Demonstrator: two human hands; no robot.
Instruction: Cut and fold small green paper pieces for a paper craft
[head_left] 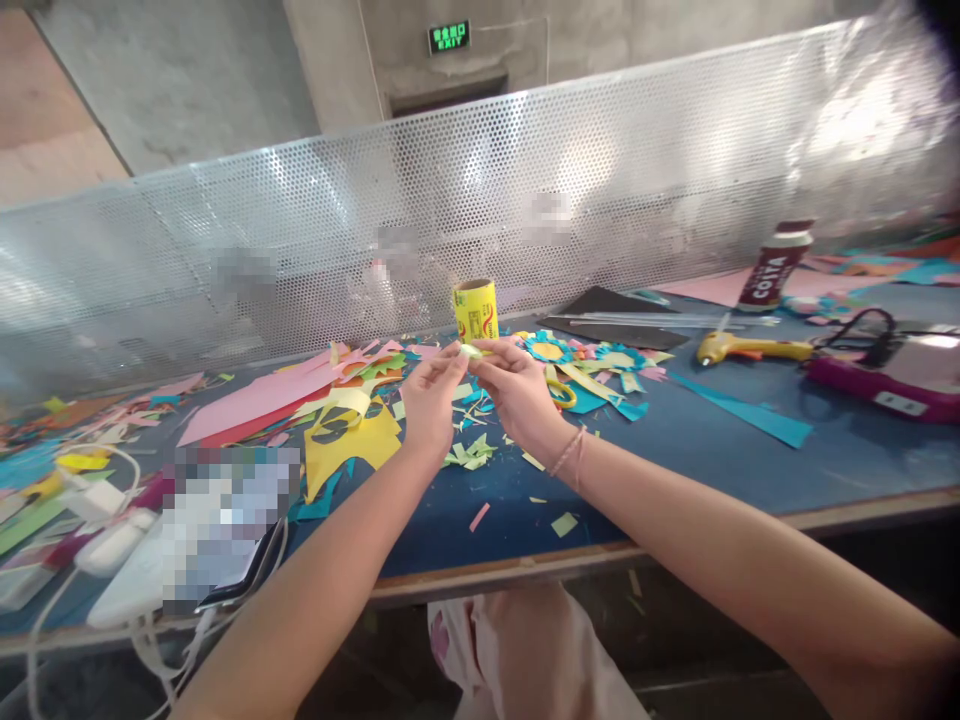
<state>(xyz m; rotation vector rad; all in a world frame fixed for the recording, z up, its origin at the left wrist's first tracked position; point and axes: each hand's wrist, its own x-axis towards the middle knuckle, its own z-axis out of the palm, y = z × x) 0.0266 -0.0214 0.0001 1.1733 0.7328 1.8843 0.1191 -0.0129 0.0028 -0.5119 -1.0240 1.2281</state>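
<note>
Both my hands meet above the blue table [450, 540], fingertips pinched on one small pale yellow-green strip of paper [471, 351]. My left hand [433, 395] grips its left end, and my right hand [517, 385] has the right end. Just behind them stands a yellow cardboard roll [476, 310], upright with its hollow top showing. Below my fingers lies a little heap of light green paper pieces [471, 452]. Yellow-handled scissors [561, 393], partly covered, lie beside my right hand. Blue paper flowers with yellow centres [547, 347] are beyond it.
Pink paper sheets [262, 400] and a cut yellow sheet [349, 450] lie left. A phone [232, 530] and white cables [150, 630] occupy the near left. On the right are a yellow glue gun [750, 348], a purple power strip [885, 388] and a bottle [776, 268]. A perforated metal screen [322, 230] stands behind.
</note>
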